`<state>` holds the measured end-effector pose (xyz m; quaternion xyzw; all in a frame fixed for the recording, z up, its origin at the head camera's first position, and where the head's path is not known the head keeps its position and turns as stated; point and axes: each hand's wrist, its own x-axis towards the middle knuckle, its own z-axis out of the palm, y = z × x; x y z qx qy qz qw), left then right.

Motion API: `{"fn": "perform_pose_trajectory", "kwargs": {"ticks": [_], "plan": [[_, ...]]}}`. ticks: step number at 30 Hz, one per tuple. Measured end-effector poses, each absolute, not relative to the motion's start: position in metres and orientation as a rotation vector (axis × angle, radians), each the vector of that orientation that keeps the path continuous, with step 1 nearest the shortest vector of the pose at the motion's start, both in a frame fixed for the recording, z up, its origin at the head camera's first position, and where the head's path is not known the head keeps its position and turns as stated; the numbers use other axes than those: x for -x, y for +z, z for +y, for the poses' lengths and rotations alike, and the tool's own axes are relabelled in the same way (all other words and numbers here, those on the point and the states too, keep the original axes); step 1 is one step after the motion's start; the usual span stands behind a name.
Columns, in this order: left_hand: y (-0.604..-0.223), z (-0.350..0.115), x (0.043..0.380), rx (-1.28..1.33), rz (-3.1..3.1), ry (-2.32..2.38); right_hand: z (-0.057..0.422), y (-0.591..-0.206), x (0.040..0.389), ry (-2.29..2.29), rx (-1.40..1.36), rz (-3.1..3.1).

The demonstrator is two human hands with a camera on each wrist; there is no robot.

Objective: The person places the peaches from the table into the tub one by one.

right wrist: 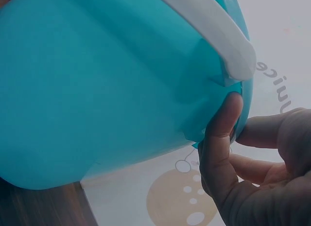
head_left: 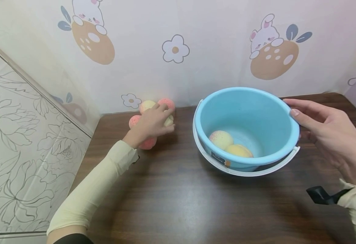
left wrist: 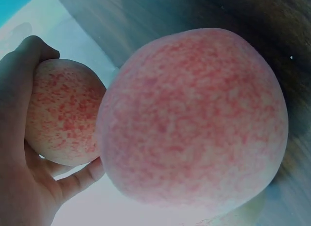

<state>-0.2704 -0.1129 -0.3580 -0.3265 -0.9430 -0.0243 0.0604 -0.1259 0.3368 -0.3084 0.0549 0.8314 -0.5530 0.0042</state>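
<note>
My left hand (head_left: pixel 153 122) reaches into a group of peaches at the back left of the table. In the left wrist view its thumb and fingers curl round a red-speckled peach (left wrist: pixel 65 112), and a larger-looking pink peach (left wrist: pixel 194 124) fills the foreground. Around the hand in the head view show a pale yellow peach (head_left: pixel 147 105) and pink peaches (head_left: pixel 166 103). My right hand (head_left: pixel 333 132) pinches the rim of a light blue bucket (head_left: pixel 247 90), thumb and fingers on either side of it. Inside lie a pale speckled peach (head_left: pixel 221 139) and a yellow fruit (head_left: pixel 239 150).
The bucket's white handle (head_left: pixel 248 174) hangs down at its front. Behind the dark wooden table (head_left: pixel 178 203) stands a wall covering (head_left: pixel 208 51) with rabbit and flower prints. A white panel with flower line drawings (head_left: pixel 22 162) borders the left side.
</note>
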Motion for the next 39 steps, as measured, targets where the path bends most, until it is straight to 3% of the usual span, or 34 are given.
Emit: {"fn": "perform_pose_trajectory", "kwargs": {"ticks": [39], "plan": [[-0.335,-0.083,0.251,1.203,-2.575,0.068,0.338,-0.309,0.128,-1.808,-0.158,2.569]]}}
